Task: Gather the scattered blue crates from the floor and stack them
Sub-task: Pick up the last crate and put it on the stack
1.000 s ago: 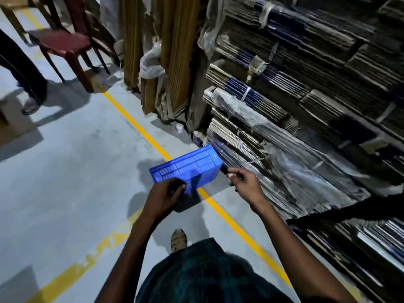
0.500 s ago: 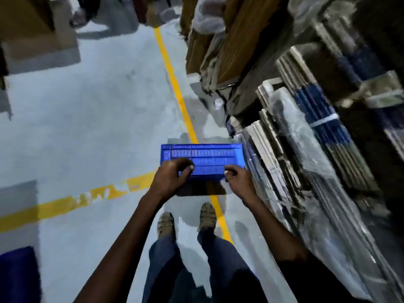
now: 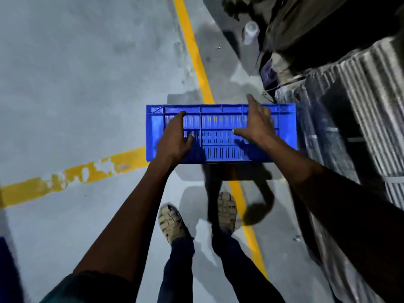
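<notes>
- Gathering step: the blue crate [image 3: 220, 133] stands on its side on the floor [image 3: 76, 84], beside stacked cardboard [image 3: 354, 101].
- Left hand [image 3: 175, 138] grip curls onto its slatted wall; right hand [image 3: 256, 123] lies spread, open.
- Next, judging: close both, lift, carry to the stack.

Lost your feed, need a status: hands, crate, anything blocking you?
Left hand and right hand both on the blue crate, side up. Cardboard bundles crowd its right end. Floor to the left open.

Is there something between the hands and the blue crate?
No. Both the left hand and the right hand already lie directly on the blue crate, with nothing visible between them.
</notes>
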`<control>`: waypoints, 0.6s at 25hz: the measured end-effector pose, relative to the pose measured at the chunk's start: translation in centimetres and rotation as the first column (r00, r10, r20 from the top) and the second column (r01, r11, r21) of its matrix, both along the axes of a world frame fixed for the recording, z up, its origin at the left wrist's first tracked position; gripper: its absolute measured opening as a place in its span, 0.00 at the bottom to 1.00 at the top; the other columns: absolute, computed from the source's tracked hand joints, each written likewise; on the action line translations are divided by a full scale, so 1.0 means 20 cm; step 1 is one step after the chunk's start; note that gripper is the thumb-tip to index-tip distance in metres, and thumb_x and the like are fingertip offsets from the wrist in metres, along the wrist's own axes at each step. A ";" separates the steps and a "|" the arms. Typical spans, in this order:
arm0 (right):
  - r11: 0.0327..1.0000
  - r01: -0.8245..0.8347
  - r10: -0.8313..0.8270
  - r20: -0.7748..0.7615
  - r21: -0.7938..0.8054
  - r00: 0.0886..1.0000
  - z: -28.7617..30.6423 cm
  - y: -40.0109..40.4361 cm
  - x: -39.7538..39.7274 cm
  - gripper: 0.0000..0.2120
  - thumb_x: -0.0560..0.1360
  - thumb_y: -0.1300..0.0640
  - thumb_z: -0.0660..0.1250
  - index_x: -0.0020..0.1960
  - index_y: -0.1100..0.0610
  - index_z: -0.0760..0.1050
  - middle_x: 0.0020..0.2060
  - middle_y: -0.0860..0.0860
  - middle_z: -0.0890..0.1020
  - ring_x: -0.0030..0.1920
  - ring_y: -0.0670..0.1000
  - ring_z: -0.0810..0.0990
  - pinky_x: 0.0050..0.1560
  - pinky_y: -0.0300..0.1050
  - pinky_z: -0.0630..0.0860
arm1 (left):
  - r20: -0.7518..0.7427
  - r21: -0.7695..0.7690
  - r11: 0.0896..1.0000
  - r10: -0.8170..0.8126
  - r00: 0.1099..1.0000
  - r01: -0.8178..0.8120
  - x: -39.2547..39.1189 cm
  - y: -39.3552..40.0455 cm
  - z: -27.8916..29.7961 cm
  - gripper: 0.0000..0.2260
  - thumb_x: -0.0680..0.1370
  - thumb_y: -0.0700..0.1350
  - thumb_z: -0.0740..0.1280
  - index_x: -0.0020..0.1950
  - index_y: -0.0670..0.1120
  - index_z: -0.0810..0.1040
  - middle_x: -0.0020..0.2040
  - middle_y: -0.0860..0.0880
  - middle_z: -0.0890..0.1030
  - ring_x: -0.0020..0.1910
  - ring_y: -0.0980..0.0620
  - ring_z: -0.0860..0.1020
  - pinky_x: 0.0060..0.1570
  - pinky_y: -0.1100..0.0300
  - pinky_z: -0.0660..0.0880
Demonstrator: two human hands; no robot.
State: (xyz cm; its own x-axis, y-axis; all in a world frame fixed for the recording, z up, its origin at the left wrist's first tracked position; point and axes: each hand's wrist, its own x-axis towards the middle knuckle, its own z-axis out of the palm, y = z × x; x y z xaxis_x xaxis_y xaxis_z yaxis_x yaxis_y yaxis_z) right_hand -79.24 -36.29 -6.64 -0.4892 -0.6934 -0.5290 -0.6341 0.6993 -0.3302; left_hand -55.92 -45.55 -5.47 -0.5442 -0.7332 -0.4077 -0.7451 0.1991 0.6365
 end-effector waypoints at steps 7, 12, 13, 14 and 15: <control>0.979 -0.177 0.198 -0.250 0.104 0.948 -0.23 0.03 0.00 0.57 0.59 0.45 0.81 0.77 0.54 0.52 0.70 0.56 0.67 0.69 0.61 0.64 0.61 0.61 0.70 | -0.137 -0.063 0.931 0.348 0.927 -0.359 -0.06 -0.05 -0.22 0.29 0.81 0.52 0.60 0.78 0.39 0.58 0.76 0.42 0.65 0.74 0.45 0.65 0.71 0.59 0.60; 0.990 -0.126 0.106 -0.270 -0.058 0.957 -0.19 0.30 0.11 0.47 0.64 0.46 0.78 0.76 0.54 0.57 0.63 0.56 0.70 0.63 0.61 0.67 0.56 0.59 0.73 | -0.018 -0.331 0.860 0.406 0.914 -0.389 -0.02 -0.12 -0.22 0.24 0.81 0.55 0.57 0.72 0.42 0.68 0.70 0.40 0.70 0.70 0.40 0.68 0.66 0.49 0.66; 0.991 -0.103 0.079 -0.239 -0.088 0.968 -0.18 0.38 0.13 0.44 0.65 0.46 0.77 0.74 0.53 0.60 0.61 0.56 0.71 0.62 0.61 0.68 0.56 0.57 0.73 | 0.018 -0.338 0.851 0.432 0.902 -0.401 -0.04 -0.09 -0.22 0.23 0.80 0.58 0.57 0.69 0.44 0.71 0.69 0.41 0.70 0.69 0.40 0.68 0.64 0.46 0.67; 0.989 -0.075 0.048 -0.206 -0.124 0.977 -0.17 0.45 0.16 0.42 0.64 0.44 0.76 0.73 0.53 0.63 0.58 0.55 0.72 0.59 0.60 0.69 0.55 0.55 0.73 | 0.058 -0.343 0.842 0.462 0.885 -0.417 -0.05 -0.06 -0.22 0.23 0.79 0.62 0.58 0.64 0.47 0.74 0.68 0.41 0.68 0.68 0.40 0.66 0.60 0.44 0.69; 0.984 -0.054 0.022 -0.186 -0.171 0.982 -0.17 0.52 0.19 0.39 0.65 0.43 0.75 0.70 0.53 0.66 0.55 0.55 0.73 0.56 0.60 0.70 0.54 0.54 0.73 | 0.087 -0.355 0.826 0.496 0.864 -0.439 -0.05 -0.02 -0.21 0.24 0.77 0.65 0.59 0.60 0.47 0.75 0.68 0.41 0.66 0.68 0.39 0.65 0.57 0.45 0.70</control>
